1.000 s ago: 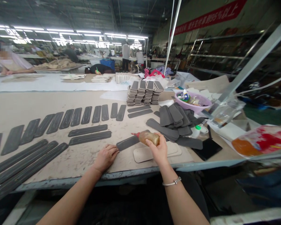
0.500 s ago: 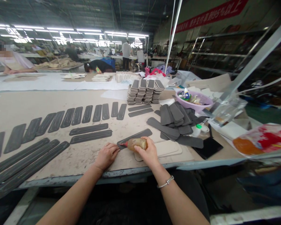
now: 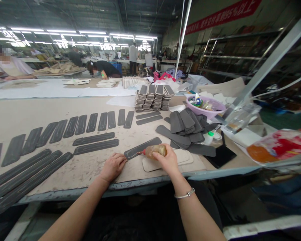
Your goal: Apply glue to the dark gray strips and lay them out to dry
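My right hand point(image 3: 169, 159) is wrapped around a glue bottle point(image 3: 154, 151), a squeeze bottle with yellowish-brown contents and a red nozzle. The bottle lies almost level, its nozzle pointing left at a dark grey strip point(image 3: 146, 144) on the table. A thin shiny line of glue shows on the strip's left part. My left hand point(image 3: 113, 167) rests on the table with its fingers bent and close together, the fingertips pinning the strip's left end. Under and beside my right hand lie pale beige pieces point(image 3: 150, 164) with rounded corners.
Grey strips with shiny lines point(image 3: 70, 127) lie in rows to the left. A heap of grey pieces point(image 3: 183, 122) sits at right, before a purple basin point(image 3: 208, 112). Stacked pieces point(image 3: 153, 97) stand farther back. A metal pole point(image 3: 271, 70) slants at right. Co-workers point(image 3: 132, 55) are beyond.
My right hand has moved to the right along the strip with the glue bottle, leaving a shiny glue line behind the nozzle. My left hand keeps its place at the strip's end.
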Available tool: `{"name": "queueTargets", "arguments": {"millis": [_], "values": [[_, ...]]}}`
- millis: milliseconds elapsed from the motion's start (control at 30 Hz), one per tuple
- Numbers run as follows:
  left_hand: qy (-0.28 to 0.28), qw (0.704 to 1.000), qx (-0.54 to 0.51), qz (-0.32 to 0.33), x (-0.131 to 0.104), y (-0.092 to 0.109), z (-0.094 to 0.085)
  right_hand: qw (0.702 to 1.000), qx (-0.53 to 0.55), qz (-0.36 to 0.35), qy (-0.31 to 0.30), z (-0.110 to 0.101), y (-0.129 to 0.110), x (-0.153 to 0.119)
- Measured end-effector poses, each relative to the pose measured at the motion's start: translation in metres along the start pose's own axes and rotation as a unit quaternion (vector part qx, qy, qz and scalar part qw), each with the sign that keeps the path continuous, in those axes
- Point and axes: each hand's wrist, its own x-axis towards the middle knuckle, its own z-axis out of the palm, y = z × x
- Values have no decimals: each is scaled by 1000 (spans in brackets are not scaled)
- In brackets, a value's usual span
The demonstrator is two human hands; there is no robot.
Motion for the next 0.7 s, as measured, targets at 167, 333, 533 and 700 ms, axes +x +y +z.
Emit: {"name": "queueTargets", "arguments": {"millis": [167,333,533,700], "values": [[1,1000,1,-4,0,0,0,990,-78,23,116,-31,21,18],[8,1000,-5,-1,1,0,1,982,-98,16,160,-40,25,22],[2,1000,-11,-4,1,1,-1,997,34,-40,50,1,9,4],[2,1000,-8,-6,3,4,-3,998,15,-61,11,20,4,-1]]}}
